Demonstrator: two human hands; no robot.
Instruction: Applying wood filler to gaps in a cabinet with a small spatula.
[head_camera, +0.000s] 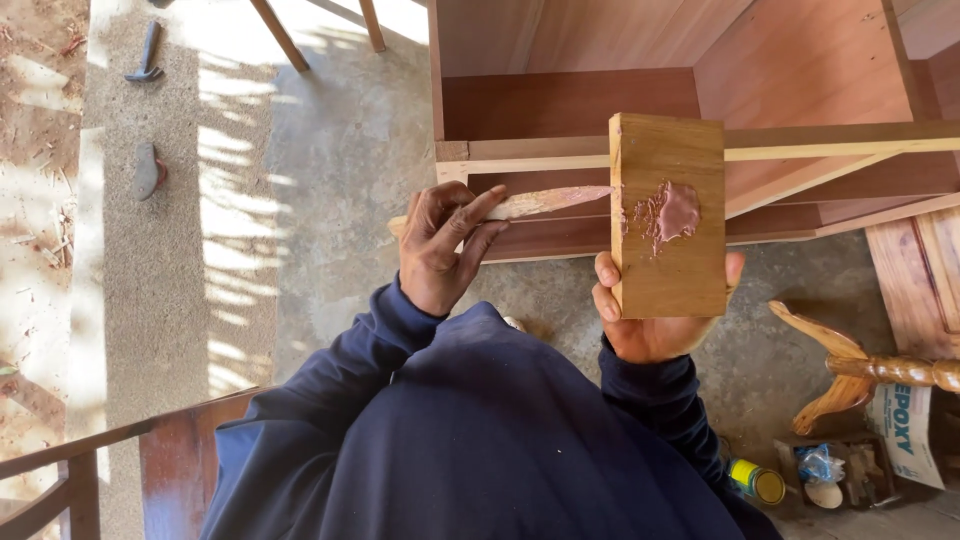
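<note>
Between the two hands, a flat wooden block (668, 215) is held upright, its face smeared near the top with a patch of pinkish-brown filler paste (668, 213). From below, the block is gripped by the right hand (652, 322), with the thumb laid along its left edge and the fingers wrapped behind it. Just left of the block, a thin wooden stick (530, 204) is pinched by the left hand (440, 247), its forefinger stretched along the stick; the paste-coated tip is brought against the block's left edge. Beyond both hands, a reddish-brown wooden cabinet frame (560, 105) is seen lying on the concrete floor (340, 150). Right of the right hand, a turned wooden leg (870, 370) is seen, and below it a small box of supplies (840, 475) beside a yellow-lidded tin (757, 481). Far left of the left hand, a hammer (146, 55) and a sandal (149, 171) are seen on the floor.
</note>
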